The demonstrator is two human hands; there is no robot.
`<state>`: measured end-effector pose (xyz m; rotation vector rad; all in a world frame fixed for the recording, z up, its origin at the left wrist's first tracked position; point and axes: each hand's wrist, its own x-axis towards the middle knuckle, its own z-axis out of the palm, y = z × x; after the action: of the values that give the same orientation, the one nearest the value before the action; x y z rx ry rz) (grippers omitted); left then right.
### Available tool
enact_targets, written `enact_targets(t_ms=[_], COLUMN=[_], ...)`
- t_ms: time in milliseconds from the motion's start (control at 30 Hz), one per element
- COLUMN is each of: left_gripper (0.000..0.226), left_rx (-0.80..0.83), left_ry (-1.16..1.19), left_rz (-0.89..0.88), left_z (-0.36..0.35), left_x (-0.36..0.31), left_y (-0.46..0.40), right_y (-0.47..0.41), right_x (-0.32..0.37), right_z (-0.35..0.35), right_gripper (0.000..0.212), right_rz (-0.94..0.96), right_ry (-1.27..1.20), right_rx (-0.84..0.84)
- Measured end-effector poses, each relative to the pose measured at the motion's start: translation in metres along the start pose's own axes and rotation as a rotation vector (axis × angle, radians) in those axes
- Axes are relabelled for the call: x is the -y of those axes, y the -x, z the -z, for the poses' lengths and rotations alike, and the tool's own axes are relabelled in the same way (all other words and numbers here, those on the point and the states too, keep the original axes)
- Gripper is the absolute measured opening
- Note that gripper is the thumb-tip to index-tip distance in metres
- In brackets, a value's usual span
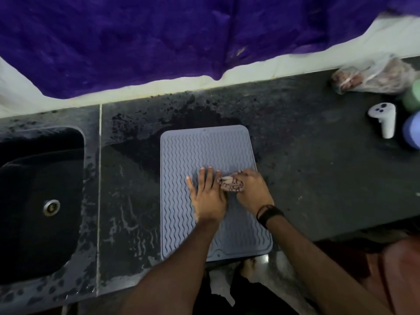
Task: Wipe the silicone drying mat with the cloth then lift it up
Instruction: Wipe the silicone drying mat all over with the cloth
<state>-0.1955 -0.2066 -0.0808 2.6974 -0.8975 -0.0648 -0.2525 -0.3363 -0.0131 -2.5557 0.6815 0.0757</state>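
the silicone drying mat (204,151) lies flat on the dark table (306,173), its long sides running away from the person and its near short edge close to the table's front lip, with one bare foot (248,268) visible on the floor just past that lip. to the mat's left there is a wet, streaked stretch of table, then a pale seam, then the sunken black sink (34,201) with its metal drain. to the right the table is bare for a good way before the clutter at the far right — a white handheld controller (384,119), a crumpled clear plastic bag (372,76), and a green and a blue container cut off by the frame edge. behind the mat a dark wet patch spreads toward the back edge, where a purple cloth (159,35) hangs over a pale wall. the mat is grey-blue, rectangular with rounded corners, a raised rim and rows of wavy ridges; it sits slightly skewed to the table edge. the left hand (208,194) rests palm down on the middle of the mat, fingers spread and flat — its grip open, holding nothing. the right hand (252,189), a dark band at its wrist, is near the mat's right edge, its grip closed around a bunched, patterned cloth (230,184) pressed against the ridges just beside the left hand's fingers.
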Motion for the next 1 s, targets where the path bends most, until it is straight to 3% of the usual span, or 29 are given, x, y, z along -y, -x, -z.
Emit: enact_targets(t_ms=[200, 333, 433, 567, 667, 800, 900, 1000], left_gripper=[0.053, 0.033, 0.036, 0.045, 0.053, 0.064, 0.064, 0.066], left_rx=[0.035, -0.176, -0.296, -0.236, -0.167, -0.092, -0.1, -0.116], left_ry=[0.126, 0.242, 0.143, 0.035, 0.013, 0.027, 0.048, 0.048], left_rz=[0.01, 0.01, 0.176, 0.368, 0.407, 0.439, 0.446, 0.449], left_z=[0.009, 0.028, 0.05, 0.067, 0.064, 0.055, 0.051, 0.049], left_x=[0.002, 0.018, 0.069, 0.139, 0.157, 0.159, 0.162, 0.165], left_y=[0.0, 0.007, 0.019, 0.042, 0.052, 0.06, 0.061, 0.062], right_y=[0.043, 0.039, 0.027, -0.001, -0.019, -0.034, -0.025, -0.007], right_x=[0.004, 0.022, 0.041, 0.07, 0.102, 0.152, 0.171, 0.167], right_z=[0.002, 0.014, 0.017, 0.009, -0.008, -0.049, -0.076, -0.084], right_gripper=[0.035, 0.023, 0.022, 0.012, 0.013, 0.035, 0.035, 0.033], right_rz=[-0.041, -0.017, -0.06, -0.353, -0.235, 0.025, 0.114, 0.137], right_ry=[0.001, -0.029, -0.162, -0.553, -0.42, -0.162, -0.023, -0.055], right_rx=[0.001, -0.04, -0.061, -0.032, -0.077, 0.042, 0.133, 0.14])
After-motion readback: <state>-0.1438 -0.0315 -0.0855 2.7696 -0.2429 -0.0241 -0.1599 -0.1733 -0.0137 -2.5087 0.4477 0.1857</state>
